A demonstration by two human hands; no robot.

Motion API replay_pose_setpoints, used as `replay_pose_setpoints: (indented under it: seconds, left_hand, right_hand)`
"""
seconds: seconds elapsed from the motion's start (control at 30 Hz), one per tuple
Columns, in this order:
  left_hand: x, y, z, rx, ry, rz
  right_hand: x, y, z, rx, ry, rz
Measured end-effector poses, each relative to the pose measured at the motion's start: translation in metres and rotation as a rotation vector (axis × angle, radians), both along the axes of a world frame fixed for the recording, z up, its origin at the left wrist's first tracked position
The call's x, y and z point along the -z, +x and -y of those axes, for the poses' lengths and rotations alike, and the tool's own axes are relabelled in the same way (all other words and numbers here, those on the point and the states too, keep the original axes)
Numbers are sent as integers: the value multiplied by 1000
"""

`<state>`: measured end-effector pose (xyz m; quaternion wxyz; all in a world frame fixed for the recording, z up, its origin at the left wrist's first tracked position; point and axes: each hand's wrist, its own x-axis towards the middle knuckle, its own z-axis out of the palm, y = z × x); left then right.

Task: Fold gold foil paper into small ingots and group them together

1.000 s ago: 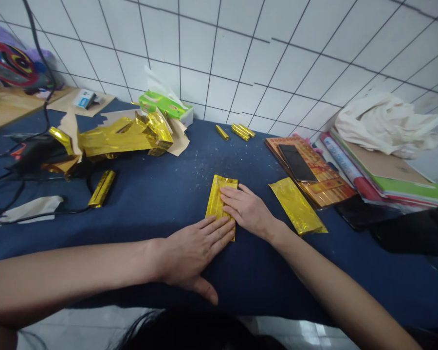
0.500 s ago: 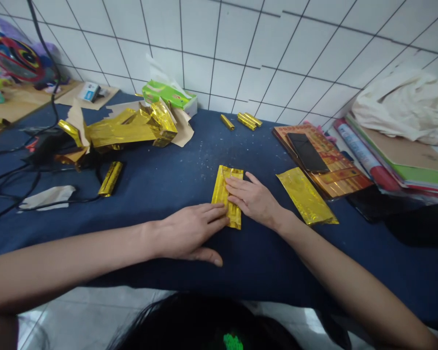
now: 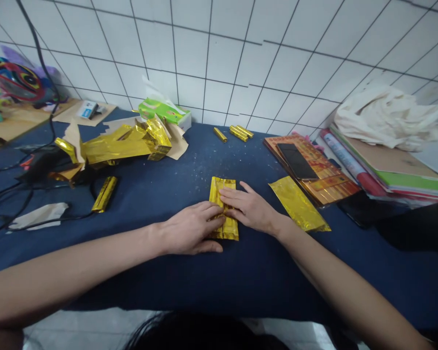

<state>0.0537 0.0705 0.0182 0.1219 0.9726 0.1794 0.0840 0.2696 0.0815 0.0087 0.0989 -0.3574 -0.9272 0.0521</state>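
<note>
A folded piece of gold foil paper (image 3: 229,232) lies on the dark blue tablecloth in front of me. My left hand (image 3: 195,227) rests flat over its left side, fingers stretched across it and thumb apart. From the right, my right hand (image 3: 253,208) lays its spread fingers on the upper middle of the foil. The fingertips of both hands nearly meet and hide part of the foil. Right of my right hand lies a flat gold foil sheet (image 3: 300,203). Several rolled gold foil tubes (image 3: 241,133) are near the wall, and another gold roll (image 3: 104,194) lies to the left.
Crumpled gold foil (image 3: 117,146), a green tissue box (image 3: 164,112) and black cables (image 3: 25,204) occupy the left. On the right are a phone (image 3: 297,161) on a stack of orange-gold printed sheets (image 3: 328,182), books and a white cloth (image 3: 387,116). A tiled wall (image 3: 226,58) stands behind.
The camera view has tilted up slightly, so the table sits lower. My left hand has moved a little up the foil and its thumb is closer in; both hands stay on it.
</note>
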Motion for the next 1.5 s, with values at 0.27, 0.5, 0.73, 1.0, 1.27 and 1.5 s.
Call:
replay_pose_setpoints:
  seconds: [0.27, 0.5, 0.73, 1.0, 1.27, 1.5]
  left_hand:
    - [0, -1, -5, 27, 3, -5]
    - [-4, -5, -9, 50, -43, -44]
    - [-6, -10, -11, 68, -72, -103]
    - [-7, -14, -7, 50, -112, -156]
    - [-9, -13, -6, 42, -102, -188]
    - [-4, -14, -6, 56, -103, -167]
  right_hand:
    - [-5, 7, -3, 17, -110, 44]
    - [-12, 10, -2, 42, -202, 109]
    - [-13, 12, -2, 40, -266, 139]
    - [-12, 18, -4, 72, -334, 44]
    - [-17, 7, 3, 101, -190, -127]
    - [-9, 0, 1, 17, -212, 30]
